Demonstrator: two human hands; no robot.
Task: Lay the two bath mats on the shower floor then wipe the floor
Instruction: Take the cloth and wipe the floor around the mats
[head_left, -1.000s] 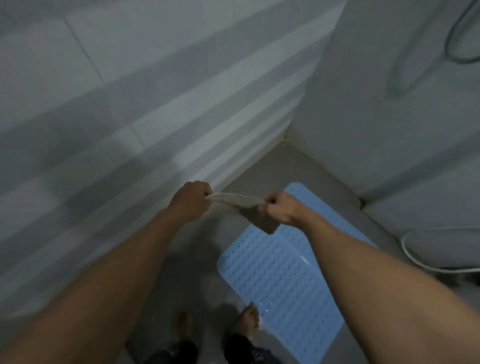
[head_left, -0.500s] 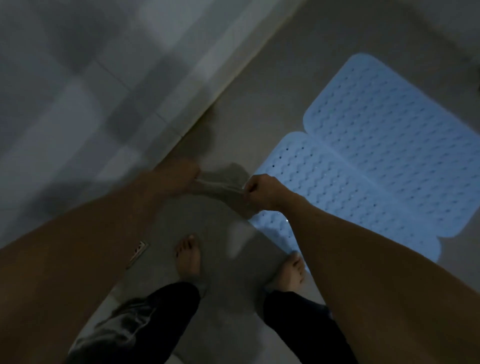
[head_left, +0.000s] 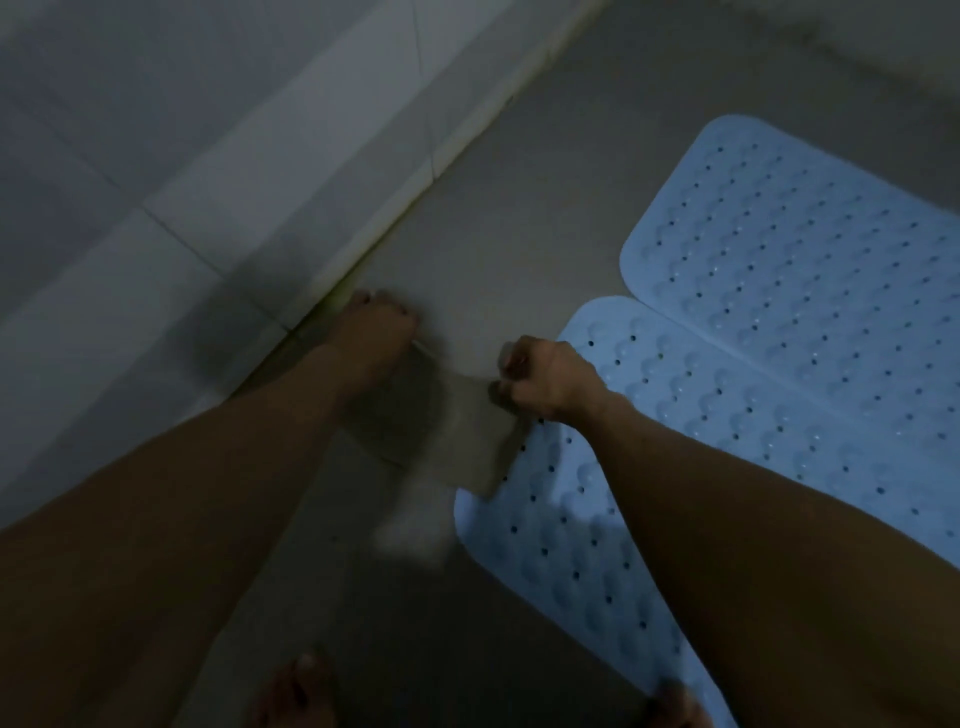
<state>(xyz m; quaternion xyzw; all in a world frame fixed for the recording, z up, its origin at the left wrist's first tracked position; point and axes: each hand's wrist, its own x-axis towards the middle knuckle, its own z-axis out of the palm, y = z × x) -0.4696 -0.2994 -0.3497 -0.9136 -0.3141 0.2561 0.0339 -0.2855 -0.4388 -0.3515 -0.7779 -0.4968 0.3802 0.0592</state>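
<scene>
Dim grey shower floor (head_left: 519, 218) runs up to a pale tiled wall (head_left: 182, 197) on my left, and I am looking down at both arms stretched over it. Two light-blue perforated rubber bath mats already lie flat on that floor: the farther mat (head_left: 810, 249) and the nearer mat (head_left: 613, 493), their edges touching or slightly overlapping along one seam, which I judge keeps them from leaving a bare slippery strip.

My left hand (head_left: 376, 325), close to the foot of the wall, has its grip pinched together on one edge of a thin beige-grey wiping cloth (head_left: 447, 431). My right hand (head_left: 550, 382) is fisted tight on the opposite edge, just over the near mat's corner. The cloth hangs spread between them, its lower corner reaching over the near mat's edge. Holding it by two edges pulls it open, so I read this as readying a flat pad for wiping the bare floor beside the mats.

Bare toes (head_left: 298, 691) show at the bottom. I can read no brand, label or writing anywhere; light is poor.
</scene>
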